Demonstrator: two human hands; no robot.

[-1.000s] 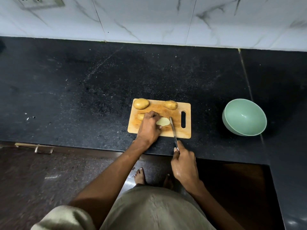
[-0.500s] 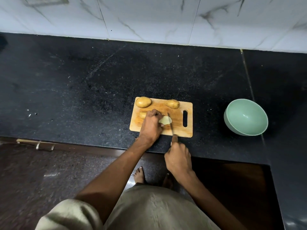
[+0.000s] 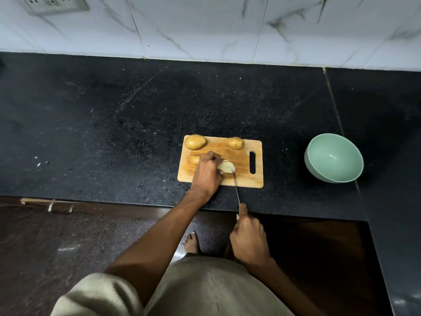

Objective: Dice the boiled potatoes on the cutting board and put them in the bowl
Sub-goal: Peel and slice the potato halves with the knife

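Note:
A wooden cutting board [image 3: 243, 179] lies on the black counter. Two whole potatoes sit along its far edge, one at the left [image 3: 195, 141] and one further right [image 3: 234, 143]. My left hand [image 3: 206, 173] holds a pale cut potato piece [image 3: 226, 167] down on the board; another piece [image 3: 194, 159] peeks out behind the hand. My right hand [image 3: 249, 239] grips the handle of a knife [image 3: 235, 188], pulled back past the counter edge, with the blade tip at the cut piece. A green bowl [image 3: 333, 157] stands empty to the right of the board.
The black counter [image 3: 114, 133] stretches wide to the left and behind the board, backed by a white marble wall [image 3: 205, 26]. The counter turns toward me at the right. A drawer handle [image 3: 60, 206] sits under the counter edge at left. My bare feet [image 3: 191, 241] show on the floor.
My right hand has drawn the knife back toward me, so only the blade tip is at the potato piece. My left hand has stayed on the piece.

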